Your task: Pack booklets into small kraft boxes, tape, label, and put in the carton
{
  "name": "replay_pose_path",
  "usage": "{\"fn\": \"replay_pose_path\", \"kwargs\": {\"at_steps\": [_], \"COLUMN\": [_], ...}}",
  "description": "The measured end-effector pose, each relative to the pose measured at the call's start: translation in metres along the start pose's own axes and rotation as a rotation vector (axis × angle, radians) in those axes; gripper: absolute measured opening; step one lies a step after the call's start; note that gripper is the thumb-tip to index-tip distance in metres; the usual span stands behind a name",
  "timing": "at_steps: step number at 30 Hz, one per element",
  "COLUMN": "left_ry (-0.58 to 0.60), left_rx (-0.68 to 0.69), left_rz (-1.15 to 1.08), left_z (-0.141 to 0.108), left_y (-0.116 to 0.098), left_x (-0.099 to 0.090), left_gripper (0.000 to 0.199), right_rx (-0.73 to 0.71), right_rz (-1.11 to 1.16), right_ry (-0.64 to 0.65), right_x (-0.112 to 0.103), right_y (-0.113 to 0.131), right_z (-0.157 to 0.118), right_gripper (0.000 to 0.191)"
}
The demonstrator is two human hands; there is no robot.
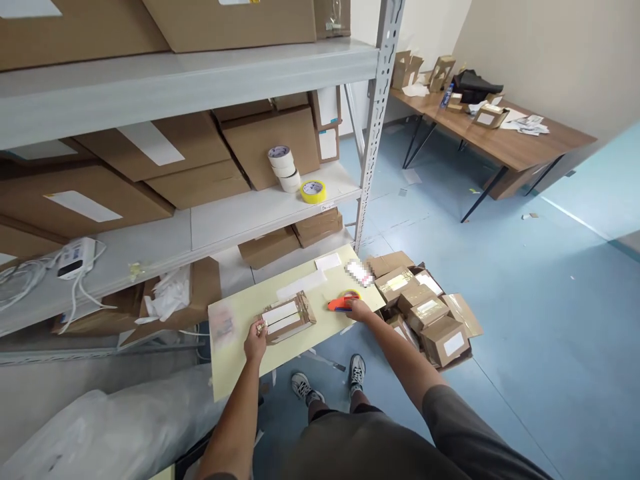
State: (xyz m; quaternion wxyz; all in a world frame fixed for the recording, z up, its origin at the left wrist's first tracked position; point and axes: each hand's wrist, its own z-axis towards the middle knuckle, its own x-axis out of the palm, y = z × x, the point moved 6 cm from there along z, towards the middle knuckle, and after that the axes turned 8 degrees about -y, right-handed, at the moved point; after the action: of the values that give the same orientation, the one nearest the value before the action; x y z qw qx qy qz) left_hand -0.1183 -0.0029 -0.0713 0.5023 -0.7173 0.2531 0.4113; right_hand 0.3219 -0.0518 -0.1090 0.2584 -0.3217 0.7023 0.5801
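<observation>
On flat board (227,367): left hand (255,341) holding cardboard box (286,321) (shiny-taped).

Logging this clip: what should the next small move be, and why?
Probably bring the tape dispenser over to the box: the right hand has hold of it, to the box's right, while the left hand is at the box's left end, seemingly placed to steady it.

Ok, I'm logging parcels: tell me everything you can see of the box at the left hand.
The box is brown, cardboard by its look, with two white strips along its top and shiny tape near its right end. It lies flat on the yellow table; the left hand touches its left end.
</observation>
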Motion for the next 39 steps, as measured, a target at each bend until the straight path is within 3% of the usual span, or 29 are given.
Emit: {"fn": "replay_pose_path", "kwargs": {"at_steps": [3,6,9,12,15,18,22,26,33,39], "left_ry": [0.018,0.025,0.018,0.036,0.056,0.055,0.061,0.078,0.179,0.039], "left_rx": [-0.006,-0.039,-0.047,-0.035,-0.022,0.007,0.015,0.002,0.074,0.162], "left_rz": [0.013,0.05,0.058,0.048,0.026,-0.009,-0.1,-0.323,-0.578,-0.524], "left_z": [-0.002,-0.004,-0.008,-0.013,-0.015,-0.013,-0.011,-0.01,0.003,0.016], "left_y": [0.0,-0.002,-0.007,-0.01,-0.01,-0.011,-0.01,-0.005,0.005,-0.001], "left_x": [-0.001,-0.001,0.0,-0.001,-0.003,-0.005,-0.006,-0.007,-0.006,-0.033], "left_gripper": [0.025,0.026,0.026,0.027,0.029,0.029,0.027,0.025,0.022,0.028], "right_rx": [0.038,0.1,0.095,0.048,-0.041,-0.161,-0.346,-0.353,-0.221,-0.21], "right_rz": [-0.163,-0.239,-0.274,-0.273,-0.158,-0.007,0.135,0.174,0.118,0.142], "right_ry": [0.03,0.01,0.031,-0.034,-0.142,-0.16,-0.06,0.148,0.216,0.158], "right_x": [0.023,0.03,0.022,0.0,-0.021,-0.024,0.0,0.036,0.061,0.058], "right_y": [-0.008,-0.009,-0.001,0.016,0.046,0.091,0.167,0.214,0.216,0.212], "right_z": [0.0,0.006,0.011,0.009,0.002,-0.003,0.002,0.012,0.015,0.014], "right_gripper": [0.045,0.033,0.022,0.016,0.012,0.016,0.019,0.022,0.017,0.017]}}
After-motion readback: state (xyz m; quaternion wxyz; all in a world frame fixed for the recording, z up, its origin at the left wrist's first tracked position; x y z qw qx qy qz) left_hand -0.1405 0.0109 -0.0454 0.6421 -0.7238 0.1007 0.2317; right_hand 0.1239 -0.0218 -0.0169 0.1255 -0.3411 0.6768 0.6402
